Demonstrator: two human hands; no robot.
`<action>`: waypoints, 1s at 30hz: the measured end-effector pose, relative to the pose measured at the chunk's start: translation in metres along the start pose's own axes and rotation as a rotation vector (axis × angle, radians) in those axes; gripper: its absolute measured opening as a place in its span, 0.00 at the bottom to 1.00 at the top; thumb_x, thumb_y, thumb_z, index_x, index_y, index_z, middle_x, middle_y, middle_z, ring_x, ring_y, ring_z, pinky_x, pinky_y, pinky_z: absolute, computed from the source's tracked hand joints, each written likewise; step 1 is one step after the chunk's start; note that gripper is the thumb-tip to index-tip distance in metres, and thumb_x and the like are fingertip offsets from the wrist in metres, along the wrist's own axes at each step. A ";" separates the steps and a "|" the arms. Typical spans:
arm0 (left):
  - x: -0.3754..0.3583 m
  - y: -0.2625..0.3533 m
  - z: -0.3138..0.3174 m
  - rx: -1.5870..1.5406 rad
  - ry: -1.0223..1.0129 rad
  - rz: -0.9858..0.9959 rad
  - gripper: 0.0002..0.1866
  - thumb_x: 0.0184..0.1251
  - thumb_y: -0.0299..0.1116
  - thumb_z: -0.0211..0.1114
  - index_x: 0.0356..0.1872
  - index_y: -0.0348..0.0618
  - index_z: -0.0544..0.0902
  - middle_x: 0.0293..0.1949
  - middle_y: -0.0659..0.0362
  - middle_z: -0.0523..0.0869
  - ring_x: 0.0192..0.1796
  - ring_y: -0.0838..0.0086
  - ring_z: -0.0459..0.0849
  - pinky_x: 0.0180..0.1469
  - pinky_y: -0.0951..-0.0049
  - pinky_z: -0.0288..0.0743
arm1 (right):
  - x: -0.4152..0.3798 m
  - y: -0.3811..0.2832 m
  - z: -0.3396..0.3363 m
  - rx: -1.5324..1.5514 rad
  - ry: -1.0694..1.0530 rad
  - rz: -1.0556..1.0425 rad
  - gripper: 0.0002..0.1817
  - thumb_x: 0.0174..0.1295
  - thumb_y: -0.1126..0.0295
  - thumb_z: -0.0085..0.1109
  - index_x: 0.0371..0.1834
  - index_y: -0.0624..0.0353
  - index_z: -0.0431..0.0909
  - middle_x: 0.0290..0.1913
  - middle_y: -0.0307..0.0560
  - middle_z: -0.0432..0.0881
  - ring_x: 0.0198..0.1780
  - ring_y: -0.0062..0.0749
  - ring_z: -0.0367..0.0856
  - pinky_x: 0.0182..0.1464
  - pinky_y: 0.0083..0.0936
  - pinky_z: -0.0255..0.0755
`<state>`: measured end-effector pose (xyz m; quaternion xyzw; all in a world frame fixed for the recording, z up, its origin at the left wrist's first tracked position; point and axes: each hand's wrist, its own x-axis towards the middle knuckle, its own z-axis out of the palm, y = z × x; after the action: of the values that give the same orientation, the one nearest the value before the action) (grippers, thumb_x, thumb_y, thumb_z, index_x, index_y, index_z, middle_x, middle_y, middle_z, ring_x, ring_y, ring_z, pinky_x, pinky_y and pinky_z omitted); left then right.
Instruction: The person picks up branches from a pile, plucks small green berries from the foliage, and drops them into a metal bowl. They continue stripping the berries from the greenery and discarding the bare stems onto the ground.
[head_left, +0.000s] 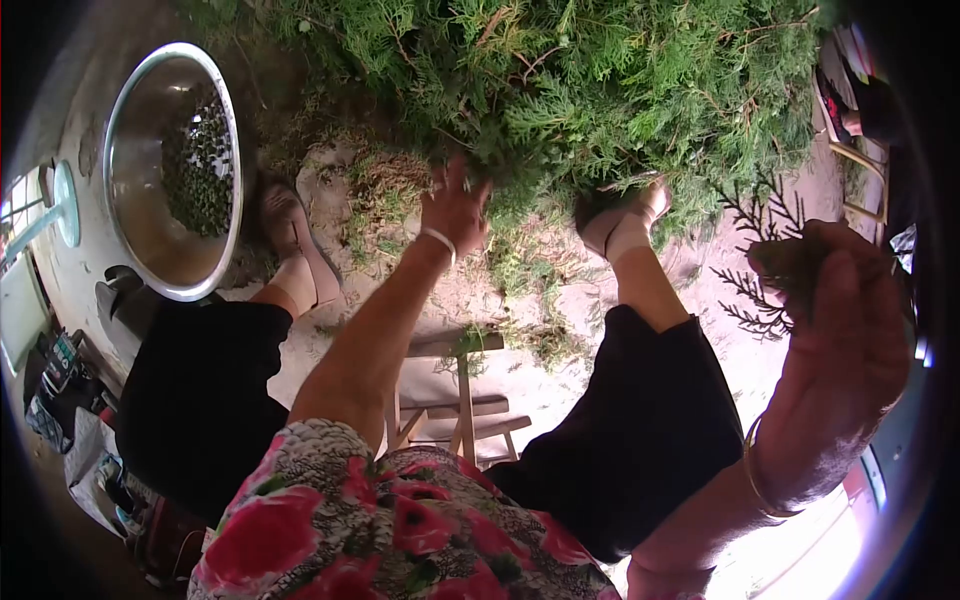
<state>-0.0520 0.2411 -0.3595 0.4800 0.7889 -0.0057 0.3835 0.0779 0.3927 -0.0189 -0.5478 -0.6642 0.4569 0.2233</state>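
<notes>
My left hand (456,212) reaches down to the lower edge of a large heap of green conifer branches (610,90). Its fingers are apart and hold nothing that I can see; the fingertips blur into the shaded foliage. Raised at the right, close to the camera, my right hand (845,320) is closed around a flat-leaved conifer sprig (755,300). Dark, feathery tips of that sprig stick out to the left of the fingers. The hand covers its middle part.
A metal bowl (135,215) at the upper left contains small round greenish pieces (205,165). Loose clippings (530,275) litter the floor between my feet. A wooden stool (465,400) stands below my arm. Another person's dark-clothed leg (880,110) shows at the far right.
</notes>
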 end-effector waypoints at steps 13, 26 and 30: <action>0.020 0.085 -0.023 -0.054 0.593 0.267 0.28 0.54 0.28 0.66 0.57 0.32 0.68 0.54 0.35 0.73 0.57 0.44 0.73 0.54 0.55 0.74 | -0.007 -0.001 -0.010 0.150 0.044 -0.013 0.11 0.66 0.75 0.51 0.43 0.73 0.77 0.35 0.52 0.82 0.36 0.28 0.81 0.43 0.24 0.77; -0.050 0.056 -0.167 -1.277 0.055 0.126 0.15 0.57 0.26 0.68 0.43 0.27 0.79 0.36 0.53 0.86 0.37 0.76 0.84 0.34 0.77 0.74 | 0.004 0.002 -0.010 0.255 0.022 -0.070 0.08 0.62 0.80 0.50 0.36 0.70 0.80 0.27 0.44 0.83 0.23 0.14 0.72 0.24 0.13 0.63; -0.134 0.063 -0.237 -1.372 0.161 0.218 0.13 0.56 0.26 0.69 0.41 0.32 0.80 0.35 0.58 0.85 0.35 0.78 0.83 0.33 0.77 0.73 | -0.014 0.002 -0.012 0.510 -0.157 -0.025 0.08 0.60 0.79 0.51 0.38 0.69 0.80 0.31 0.49 0.85 0.32 0.23 0.84 0.36 0.20 0.78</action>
<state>-0.1131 0.2633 -0.0881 0.2047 0.5877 0.5677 0.5389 0.0932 0.3842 -0.0123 -0.4285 -0.5495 0.6481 0.3074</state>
